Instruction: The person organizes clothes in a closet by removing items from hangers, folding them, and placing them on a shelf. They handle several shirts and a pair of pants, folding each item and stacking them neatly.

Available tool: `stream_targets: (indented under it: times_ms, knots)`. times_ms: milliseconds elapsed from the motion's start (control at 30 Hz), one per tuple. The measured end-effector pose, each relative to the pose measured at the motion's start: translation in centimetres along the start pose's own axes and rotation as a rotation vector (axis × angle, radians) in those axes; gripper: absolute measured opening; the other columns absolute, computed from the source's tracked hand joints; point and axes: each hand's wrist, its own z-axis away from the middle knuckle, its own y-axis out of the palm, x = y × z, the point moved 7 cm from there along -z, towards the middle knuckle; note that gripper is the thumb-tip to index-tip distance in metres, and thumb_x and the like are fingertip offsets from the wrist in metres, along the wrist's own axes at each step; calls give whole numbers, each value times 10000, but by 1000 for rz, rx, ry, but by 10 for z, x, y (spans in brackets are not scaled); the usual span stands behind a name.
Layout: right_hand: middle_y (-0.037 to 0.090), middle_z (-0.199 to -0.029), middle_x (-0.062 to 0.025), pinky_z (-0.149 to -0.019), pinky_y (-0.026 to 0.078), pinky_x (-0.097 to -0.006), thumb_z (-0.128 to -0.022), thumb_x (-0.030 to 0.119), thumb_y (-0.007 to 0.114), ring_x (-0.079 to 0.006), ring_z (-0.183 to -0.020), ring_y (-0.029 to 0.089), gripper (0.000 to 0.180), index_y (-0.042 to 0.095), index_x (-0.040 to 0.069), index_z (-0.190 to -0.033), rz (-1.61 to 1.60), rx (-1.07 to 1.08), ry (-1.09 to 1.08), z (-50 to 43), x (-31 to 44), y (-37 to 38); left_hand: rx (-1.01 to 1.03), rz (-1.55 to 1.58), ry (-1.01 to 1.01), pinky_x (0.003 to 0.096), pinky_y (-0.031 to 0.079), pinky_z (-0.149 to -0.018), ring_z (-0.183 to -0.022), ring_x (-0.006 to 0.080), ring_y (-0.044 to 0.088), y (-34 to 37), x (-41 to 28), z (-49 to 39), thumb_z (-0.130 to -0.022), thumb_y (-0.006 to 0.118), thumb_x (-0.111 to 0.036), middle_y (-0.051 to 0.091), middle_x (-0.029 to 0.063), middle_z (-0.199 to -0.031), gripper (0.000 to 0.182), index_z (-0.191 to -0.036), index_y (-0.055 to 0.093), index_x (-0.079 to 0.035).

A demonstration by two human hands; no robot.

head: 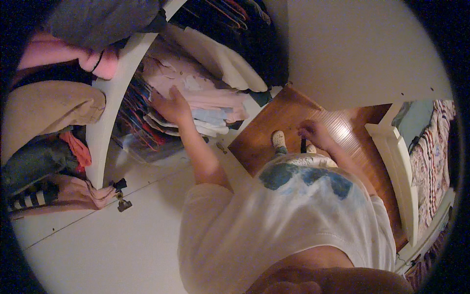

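Note:
My left hand [170,104] lies against pale pink garments [216,99] inside a white wardrobe, thumb apart from the fingers; its fingertips are hard to make out in the dim light. Close beside it, on the left, are many thin hangers [137,110] in dark, blue and red tones. Light blue and white folded-looking cloth edges hang just below the pink ones. Lower and to the right, in front of my body, my right hand [314,134] is closed around a dark object [303,144], whose narrow black end points down; its kind is unclear.
A white shelf panel [112,110] divides the hangers from a tan garment [55,106], pink clothing [73,57] and other clothes at left. A white door [352,47] stands at upper right above the wooden floor [264,125]. A bed with a patterned cover [429,176] is at right.

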Motion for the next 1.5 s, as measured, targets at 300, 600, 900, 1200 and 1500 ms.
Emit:
stream_targets:
  times_ms: [300, 600, 900, 1200, 1500]
  knots:
    - [616, -883, -99, -693, 496, -275, -855, 81, 569, -155, -769, 603, 150, 598, -27, -955, -67, -35, 64, 40, -14, -21, 338, 33, -249, 414, 358, -968, -1138, 390, 448, 58, -37, -16, -737, 561, -70, 459, 278, -1218, 538, -1235, 400, 54]
    - [603, -845, -95, -662, 482, -275, -837, 84, 592, -151, -731, 585, 133, 606, -17, -921, -79, -68, 107, 43, -49, -19, 395, 261, -7, 339, 370, -973, -1149, 353, 458, 158, -140, -36, -716, 643, -110, 470, 256, -1225, 620, -1246, 379, 75]
    - [608, -841, -91, -655, 489, -281, -825, 70, 599, -162, -716, 596, 118, 607, -25, -894, 24, -20, 54, 33, -22, -12, 7, 198, -58, 425, 379, -895, -1028, 371, 459, 30, -30, -33, -743, 622, -124, 515, 215, -1118, 414, -1113, 504, 19]
    - [614, -847, -93, -666, 498, -277, -836, 85, 587, -160, -719, 605, 143, 614, -18, -931, 66, 11, 23, 34, -40, 2, 284, -108, 213, 412, 394, -908, -1067, 373, 475, 21, 54, -21, -624, 617, -30, 535, 212, -1111, 547, -1149, 469, 10]
    - [595, -861, -98, -634, 492, -287, -839, 97, 578, -164, -692, 593, 153, 611, -13, -940, -8, -33, 79, 56, -58, -9, 602, -209, -103, 379, 462, -777, -863, 329, 606, 7, 121, -42, -641, 599, -48, 635, 153, -940, 303, -942, 586, -22]
